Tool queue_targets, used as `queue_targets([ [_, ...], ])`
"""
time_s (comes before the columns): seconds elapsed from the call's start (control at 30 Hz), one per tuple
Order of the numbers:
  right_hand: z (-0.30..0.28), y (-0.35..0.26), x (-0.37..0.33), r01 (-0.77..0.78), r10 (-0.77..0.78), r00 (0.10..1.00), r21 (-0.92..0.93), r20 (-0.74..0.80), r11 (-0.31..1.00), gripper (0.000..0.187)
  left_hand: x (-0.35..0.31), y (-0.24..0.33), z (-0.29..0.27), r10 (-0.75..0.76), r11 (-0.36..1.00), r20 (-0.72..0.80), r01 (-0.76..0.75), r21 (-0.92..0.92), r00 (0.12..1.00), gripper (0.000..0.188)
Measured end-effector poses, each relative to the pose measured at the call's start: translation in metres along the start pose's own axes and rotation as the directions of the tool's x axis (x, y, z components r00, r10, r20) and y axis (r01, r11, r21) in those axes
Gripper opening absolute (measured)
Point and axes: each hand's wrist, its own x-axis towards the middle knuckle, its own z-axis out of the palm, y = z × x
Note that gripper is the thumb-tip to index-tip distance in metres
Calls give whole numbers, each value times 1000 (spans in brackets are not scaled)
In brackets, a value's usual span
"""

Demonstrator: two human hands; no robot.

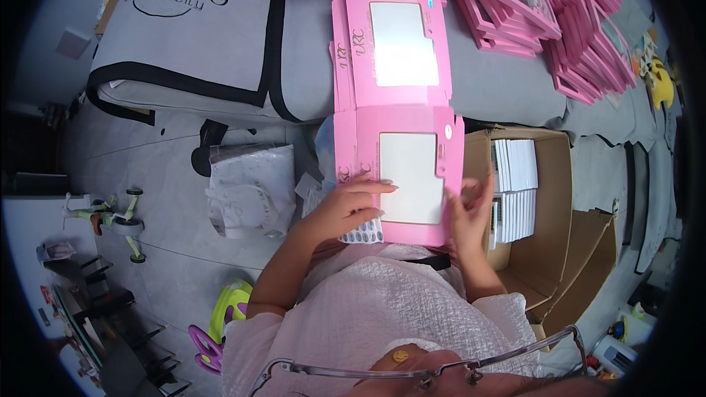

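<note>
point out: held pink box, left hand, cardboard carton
pink box (412,126), head view, on its upper pink panel.
left hand (351,207), head view, back of the hand.
cardboard carton (553,198), head view, inner right wall.

a pink flat windowed carton (401,176) sits at centre, a matching one (393,44) at twelve o'clock, stacked pink cartons (559,22) at one o'clock, an open brown box (551,198) of white packs (515,165) at three o'clock.
</note>
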Motion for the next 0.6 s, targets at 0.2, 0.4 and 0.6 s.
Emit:
queue_targets([
  [0.2,39,-61,127,177,-166,984,205,-71,963,85,-11,-5,-14,-288,944,-419,183,-274,861,23],
  [0.4,88,-74,146,710,-744,664,-371,70,599,74,8,-3,-13,-297,955,-647,212,-208,702,31],
  [0.6,77,-50,36,73,-107,827,84,552,994,70,24,6,-4,-159,982,-678,186,-34,718,29],
])
